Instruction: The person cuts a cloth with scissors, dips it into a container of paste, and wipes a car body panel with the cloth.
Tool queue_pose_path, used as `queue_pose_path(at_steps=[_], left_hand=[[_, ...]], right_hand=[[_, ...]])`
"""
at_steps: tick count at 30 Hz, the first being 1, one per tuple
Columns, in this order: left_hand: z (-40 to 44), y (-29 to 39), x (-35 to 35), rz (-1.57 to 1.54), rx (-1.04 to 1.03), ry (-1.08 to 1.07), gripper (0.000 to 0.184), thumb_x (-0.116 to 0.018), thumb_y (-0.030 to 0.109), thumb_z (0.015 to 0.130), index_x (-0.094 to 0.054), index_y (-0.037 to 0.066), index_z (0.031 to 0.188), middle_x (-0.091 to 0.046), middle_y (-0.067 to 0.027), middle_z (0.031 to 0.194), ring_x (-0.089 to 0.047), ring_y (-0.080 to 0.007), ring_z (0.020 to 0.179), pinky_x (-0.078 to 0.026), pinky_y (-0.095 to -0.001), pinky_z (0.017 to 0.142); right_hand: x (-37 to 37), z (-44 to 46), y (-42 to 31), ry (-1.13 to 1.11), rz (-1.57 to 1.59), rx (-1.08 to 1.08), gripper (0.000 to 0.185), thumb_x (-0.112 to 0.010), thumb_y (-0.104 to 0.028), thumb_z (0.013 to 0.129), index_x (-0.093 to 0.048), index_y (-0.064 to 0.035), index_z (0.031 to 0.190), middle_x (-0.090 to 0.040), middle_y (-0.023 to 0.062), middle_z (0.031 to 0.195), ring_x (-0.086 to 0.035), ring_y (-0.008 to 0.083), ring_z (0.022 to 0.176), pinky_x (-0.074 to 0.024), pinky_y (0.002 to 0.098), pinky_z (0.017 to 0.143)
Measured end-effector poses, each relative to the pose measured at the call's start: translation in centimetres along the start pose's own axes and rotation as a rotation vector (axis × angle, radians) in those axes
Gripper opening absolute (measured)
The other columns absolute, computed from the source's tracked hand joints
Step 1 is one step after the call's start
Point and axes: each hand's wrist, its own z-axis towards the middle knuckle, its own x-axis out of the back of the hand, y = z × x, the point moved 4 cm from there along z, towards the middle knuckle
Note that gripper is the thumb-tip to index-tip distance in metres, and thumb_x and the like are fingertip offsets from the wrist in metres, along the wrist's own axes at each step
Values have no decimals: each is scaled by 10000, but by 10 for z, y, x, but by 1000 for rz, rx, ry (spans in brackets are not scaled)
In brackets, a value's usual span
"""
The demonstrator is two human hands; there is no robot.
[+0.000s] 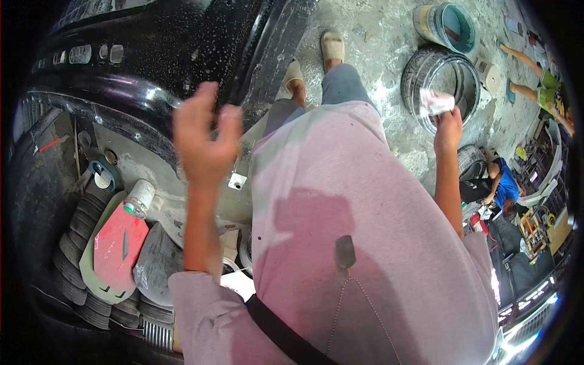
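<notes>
My left hand (207, 137) is raised with its thumb apart from the fingers and nothing visible in it; it is blurred by motion. Beneath and beyond it lies a large black car body panel (158, 48), spotted with droplets or specks. In the image my left hand overlaps the panel's edge; I cannot tell whether they touch. My right hand (448, 129) is closed on a white crumpled cloth (435, 102), held out at my right. Behind the cloth, a tyre (420, 76) lies on the floor.
A bucket (420, 21) of greyish water stands past the tyre. At left are stacked dark discs (70, 267), a red panel piece (118, 243) and a can (141, 196). Two other people are at right, one in a blue shirt (506, 185). Tools and parts crowd the lower right.
</notes>
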Motion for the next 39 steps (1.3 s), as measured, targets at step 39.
queue_pose_path(at_steps=[39], left_hand=[[24, 22, -23, -192, 391, 149, 751, -774, 414, 830, -511, -10, 1392, -541, -218, 1278, -559, -332, 1158, -447, -422, 1016]], right_hand=[[-56, 21, -95, -151, -169, 514, 263, -538, -76, 954, -622, 13, 1187, -685, 83, 1013, -622, 140, 921, -503, 305, 813]])
